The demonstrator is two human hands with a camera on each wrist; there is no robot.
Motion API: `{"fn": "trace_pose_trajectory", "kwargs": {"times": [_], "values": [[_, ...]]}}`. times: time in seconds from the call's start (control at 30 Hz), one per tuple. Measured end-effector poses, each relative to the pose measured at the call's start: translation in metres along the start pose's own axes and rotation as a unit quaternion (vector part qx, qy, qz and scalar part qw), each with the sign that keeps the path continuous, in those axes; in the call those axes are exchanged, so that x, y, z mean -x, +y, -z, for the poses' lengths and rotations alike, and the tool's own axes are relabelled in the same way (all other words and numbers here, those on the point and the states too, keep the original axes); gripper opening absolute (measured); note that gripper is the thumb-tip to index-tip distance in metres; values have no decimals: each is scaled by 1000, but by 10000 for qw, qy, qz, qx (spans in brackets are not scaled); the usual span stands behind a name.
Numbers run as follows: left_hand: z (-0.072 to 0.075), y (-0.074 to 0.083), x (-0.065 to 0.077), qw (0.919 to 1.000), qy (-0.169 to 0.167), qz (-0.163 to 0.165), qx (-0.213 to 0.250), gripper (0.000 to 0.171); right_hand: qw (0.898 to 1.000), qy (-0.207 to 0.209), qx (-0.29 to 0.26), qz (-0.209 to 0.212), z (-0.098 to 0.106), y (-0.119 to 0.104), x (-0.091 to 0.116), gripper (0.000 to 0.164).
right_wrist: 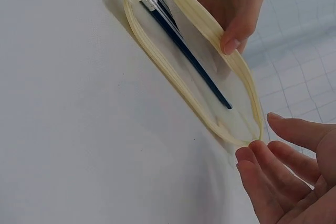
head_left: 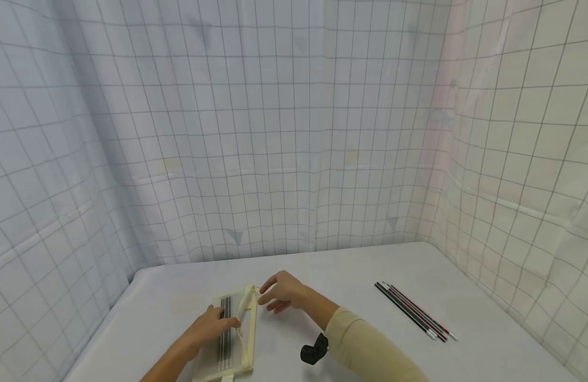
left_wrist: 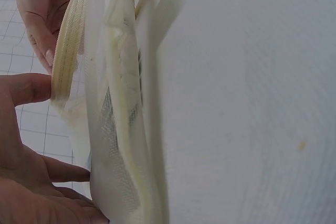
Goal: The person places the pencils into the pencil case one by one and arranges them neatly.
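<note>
A translucent mesh zip pouch (head_left: 252,331) with cream-yellow edging lies at the left of the table, its zipper undone. Several dark pencils (right_wrist: 185,51) with white ends show inside through the gaping mouth. My left hand (head_left: 208,326) holds the near lip of the pouch, the thumb over the zipper band (left_wrist: 65,61) and the other fingers against the mesh side. By the far end of the zipper is my right hand (head_left: 285,292), its fingers loosely bent and spread. In the right wrist view those fingertips (right_wrist: 255,148) are at the zipper's end, gripping nothing visible.
Several black and red pencils (head_left: 411,313) lie side by side at the table's right. A black device (head_left: 314,350) sits by the right wrist. White gridded curtains (head_left: 294,132) surround the white table (head_left: 332,276) on the back and sides.
</note>
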State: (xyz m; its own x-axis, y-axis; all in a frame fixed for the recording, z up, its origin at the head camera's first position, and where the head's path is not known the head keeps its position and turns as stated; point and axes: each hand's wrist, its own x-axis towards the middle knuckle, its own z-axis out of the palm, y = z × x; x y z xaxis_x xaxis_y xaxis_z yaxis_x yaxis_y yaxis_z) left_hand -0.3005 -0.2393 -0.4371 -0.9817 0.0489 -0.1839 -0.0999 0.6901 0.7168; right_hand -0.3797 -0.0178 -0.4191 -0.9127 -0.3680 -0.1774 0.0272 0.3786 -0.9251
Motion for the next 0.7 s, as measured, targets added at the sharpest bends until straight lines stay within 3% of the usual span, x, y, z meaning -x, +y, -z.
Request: {"fn": "trace_pose_trajectory", "kwargs": {"times": [0.33, 0.7], "values": [[-1, -3, -2, 9998, 129, -115, -5, 94, 9999, 9, 94, 99, 23, -2, 10, 27], [1, -4, -3, 9999, 3, -118, -45, 92, 9998, 73, 169, 97, 57, 8, 18, 32]]}}
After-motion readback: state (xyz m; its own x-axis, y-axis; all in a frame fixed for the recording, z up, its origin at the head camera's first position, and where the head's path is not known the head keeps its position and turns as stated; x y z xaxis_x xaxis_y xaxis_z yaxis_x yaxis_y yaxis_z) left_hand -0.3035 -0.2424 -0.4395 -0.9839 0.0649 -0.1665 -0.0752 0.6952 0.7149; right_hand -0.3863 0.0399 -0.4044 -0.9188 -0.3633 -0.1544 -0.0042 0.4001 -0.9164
